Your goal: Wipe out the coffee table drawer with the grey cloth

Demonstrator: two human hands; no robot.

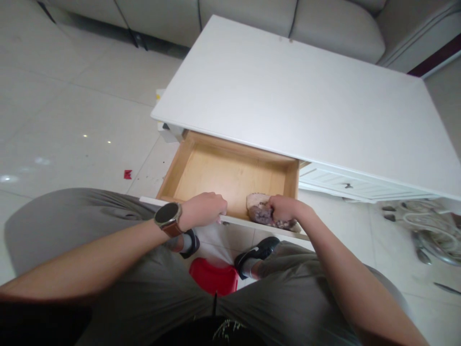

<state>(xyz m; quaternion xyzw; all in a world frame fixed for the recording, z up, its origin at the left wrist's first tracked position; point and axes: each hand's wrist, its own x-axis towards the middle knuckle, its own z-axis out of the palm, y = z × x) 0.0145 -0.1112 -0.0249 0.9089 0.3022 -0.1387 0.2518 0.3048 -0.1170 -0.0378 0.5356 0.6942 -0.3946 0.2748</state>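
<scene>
A wooden drawer (230,163) is pulled out from the white coffee table (288,86). My left hand (205,209), with a watch (168,214) on its wrist, is closed over the top edge of the drawer's white front near the middle. Inside the drawer at the front right corner, my right hand (286,209) grips a crumpled cloth (260,211), pale with grey-brown patches. The cloth lies against the drawer floor and the inner side of the front. A small dark knob (225,223) shows on the drawer front just beside my left hand.
A second drawer front (345,185) with a dark handle is shut at the right. A grey sofa (245,17) stands behind the table. On the tiled floor are a red plastic item (214,276) between my feet and a red scrap (127,174) at left.
</scene>
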